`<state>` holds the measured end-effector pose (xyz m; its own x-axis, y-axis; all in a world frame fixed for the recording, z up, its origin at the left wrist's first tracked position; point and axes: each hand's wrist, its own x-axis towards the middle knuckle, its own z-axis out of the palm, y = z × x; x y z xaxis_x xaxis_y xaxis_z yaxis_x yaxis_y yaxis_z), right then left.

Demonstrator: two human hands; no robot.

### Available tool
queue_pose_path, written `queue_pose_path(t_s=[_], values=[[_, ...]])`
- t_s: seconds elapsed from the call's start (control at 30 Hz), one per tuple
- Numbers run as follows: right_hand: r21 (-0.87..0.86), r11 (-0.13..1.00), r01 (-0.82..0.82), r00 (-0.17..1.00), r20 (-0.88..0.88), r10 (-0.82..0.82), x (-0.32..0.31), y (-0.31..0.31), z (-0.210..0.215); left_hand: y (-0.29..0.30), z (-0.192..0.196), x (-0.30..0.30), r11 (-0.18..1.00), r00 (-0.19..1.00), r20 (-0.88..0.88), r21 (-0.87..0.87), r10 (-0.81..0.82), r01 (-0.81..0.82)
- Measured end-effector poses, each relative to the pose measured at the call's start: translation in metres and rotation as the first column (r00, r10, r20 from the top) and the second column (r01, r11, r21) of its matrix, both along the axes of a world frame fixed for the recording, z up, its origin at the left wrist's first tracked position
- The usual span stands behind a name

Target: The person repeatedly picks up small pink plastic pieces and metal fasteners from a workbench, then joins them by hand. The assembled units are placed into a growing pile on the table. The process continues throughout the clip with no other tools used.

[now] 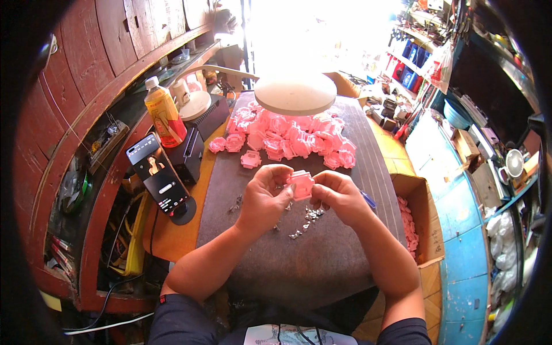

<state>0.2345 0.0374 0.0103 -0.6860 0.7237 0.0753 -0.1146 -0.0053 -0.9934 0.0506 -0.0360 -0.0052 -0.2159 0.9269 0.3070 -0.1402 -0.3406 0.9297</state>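
Observation:
Over the middle of the dark table [270, 253], my left hand [261, 198] grips a small pink plastic part [301, 185] between thumb and fingers. At the part's right edge, the thumb and fingers of my right hand [342, 198] are pinched together. Whether they hold a small piece there is hidden. Just below both hands, small shiny metal pieces [313, 215] lie scattered on the table. Beyond the hands rises a large heap of similar pink parts [293, 138], and one loose pink part [250, 159] sits at its near left.
A round white lamp head [295, 92] hangs over the heap. On the left stand a phone [158, 172] on a holder and a drink bottle [165, 112]. By my right hand lies a blue tool [368, 199]. A cardboard box [428, 221] with pink parts stands right of the table.

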Motion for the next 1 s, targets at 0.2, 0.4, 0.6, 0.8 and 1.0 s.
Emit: queue_pose_path(t_s=[0.2,0.4,0.6,0.8,1.0], values=[[0.155,0.988,0.015,0.999,-0.030,-0.011,-0.004,0.003,-0.022,-0.001,-0.003,0.002,0.999,0.989,-0.149,0.040,-0.008,0.014],[0.133,0.991,0.028,0.999,0.022,-0.031,-0.006,0.003,-0.018,0.001,0.000,-0.005,0.991,0.868,-0.495,0.125,0.027,0.040],[0.059,0.998,0.015,1.000,-0.004,-0.014,-0.004,0.002,-0.011,0.007,-0.002,-0.010,0.987,0.970,-0.196,-0.098,-0.143,0.125],[0.126,0.990,0.069,0.998,0.008,-0.070,-0.006,-0.002,-0.014,0.005,0.000,-0.007,0.991,0.957,-0.269,-0.102,-0.110,0.086],[0.104,0.992,0.067,0.997,0.027,-0.070,-0.008,-0.001,-0.015,0.008,-0.003,-0.008,0.990,0.955,-0.275,-0.118,-0.109,0.079]])
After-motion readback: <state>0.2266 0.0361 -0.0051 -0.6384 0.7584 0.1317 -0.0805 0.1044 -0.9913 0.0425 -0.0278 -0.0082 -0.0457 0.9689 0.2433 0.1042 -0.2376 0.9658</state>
